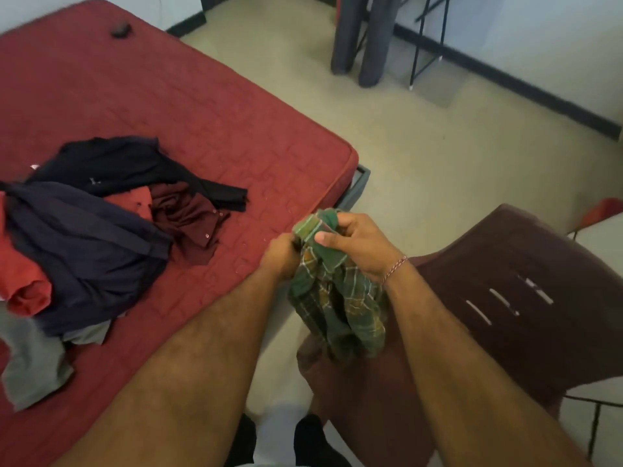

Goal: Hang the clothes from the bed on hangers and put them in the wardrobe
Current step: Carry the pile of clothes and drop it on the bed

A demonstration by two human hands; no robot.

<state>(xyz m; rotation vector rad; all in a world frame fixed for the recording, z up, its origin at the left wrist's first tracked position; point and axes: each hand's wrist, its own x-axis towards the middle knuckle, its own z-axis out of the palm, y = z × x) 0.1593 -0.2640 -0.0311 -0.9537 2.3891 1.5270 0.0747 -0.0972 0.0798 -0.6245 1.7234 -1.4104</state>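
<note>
A green plaid shirt (337, 305) hangs bunched between my two hands, just off the bed's right edge. My right hand (357, 244) grips its collar from above, thumb pressed on the fabric. My left hand (281, 256) grips the shirt's left side in a fist. On the red mattress (202, 123) lies a pile of clothes: a navy garment (84, 251), a black one (124, 163), a maroon buttoned shirt (192, 217), a red piece (23, 278) and a grey one (30, 365). No hanger or wardrobe is in view.
A dark brown plastic chair (512, 298) stands right beneath the shirt. A small dark object (120, 30) lies at the mattress's far end. Dark trousers (364, 38) hang by a black metal frame (428, 38) across the beige floor.
</note>
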